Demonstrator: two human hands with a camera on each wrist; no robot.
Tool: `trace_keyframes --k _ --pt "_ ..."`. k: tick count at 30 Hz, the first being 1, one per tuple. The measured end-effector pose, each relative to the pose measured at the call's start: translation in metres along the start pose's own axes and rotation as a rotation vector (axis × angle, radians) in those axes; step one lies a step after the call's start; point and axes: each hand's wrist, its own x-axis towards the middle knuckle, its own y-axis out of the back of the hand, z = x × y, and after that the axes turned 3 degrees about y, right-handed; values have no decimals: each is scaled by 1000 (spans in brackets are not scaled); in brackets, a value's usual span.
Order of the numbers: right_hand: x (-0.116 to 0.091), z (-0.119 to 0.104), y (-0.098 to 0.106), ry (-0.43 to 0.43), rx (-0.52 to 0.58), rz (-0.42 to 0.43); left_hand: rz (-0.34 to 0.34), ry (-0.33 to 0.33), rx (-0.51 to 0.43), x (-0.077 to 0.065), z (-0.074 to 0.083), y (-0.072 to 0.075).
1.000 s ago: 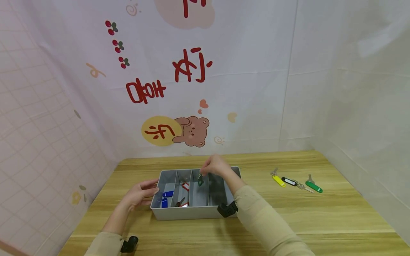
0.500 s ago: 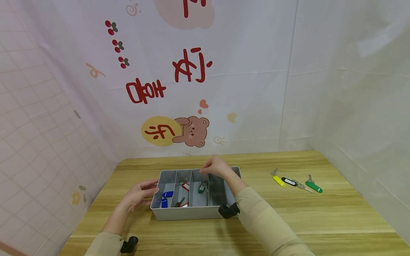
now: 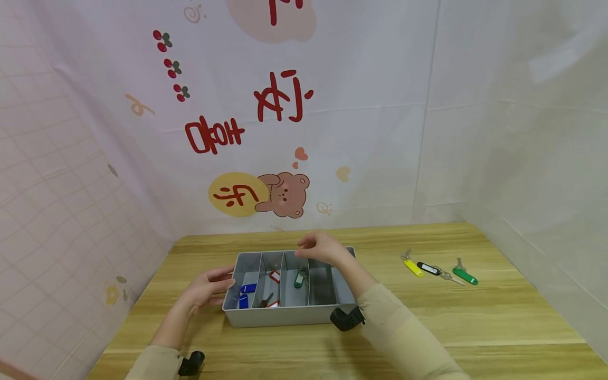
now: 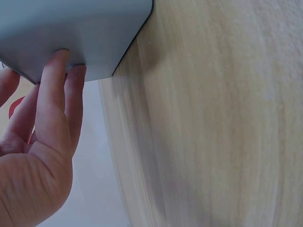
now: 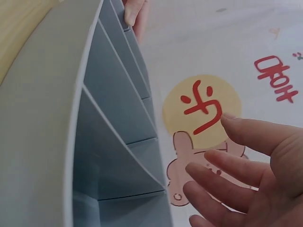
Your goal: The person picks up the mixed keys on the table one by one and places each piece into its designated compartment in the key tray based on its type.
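Note:
A grey divided box (image 3: 266,316) sits on the table in the head view. My left hand (image 3: 207,289) holds its left wall, thumb at the rim and fingers against the outside, as the left wrist view shows on the wall (image 4: 94,33). My right hand (image 3: 324,248) hovers above the box's back edge; in the right wrist view its fingers (image 5: 222,189) are spread with nothing between them. Beneath it, a key with a green tag (image 3: 298,278) lies in the third compartment from the left. Blue key tags (image 3: 248,288) lie in the leftmost compartment, red key tags (image 3: 274,276) in the second.
To the right of the box on the wooden table (image 3: 404,327) lie keys with a yellow tag (image 3: 413,267), a black tag (image 3: 428,268) and a green tag (image 3: 465,276). A printed white curtain (image 3: 370,132) stands behind the table.
My right hand let go of the green-tagged key, which dropped into the third compartment. Its fingers have since spread apart. My left hand stays at the box's left wall.

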Motion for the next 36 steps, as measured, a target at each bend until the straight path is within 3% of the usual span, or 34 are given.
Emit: trace_keyframes --k 13,30,36 --pt "-15 -4 9 75 54 -28 -9 -2 -18 0 0 0" --pt "-37 -1 23 69 74 -7 -10 23 -38 -4 4 -2" --pt "-44 3 29 131 36 -2 -4 25 -33 -3 4 -3"
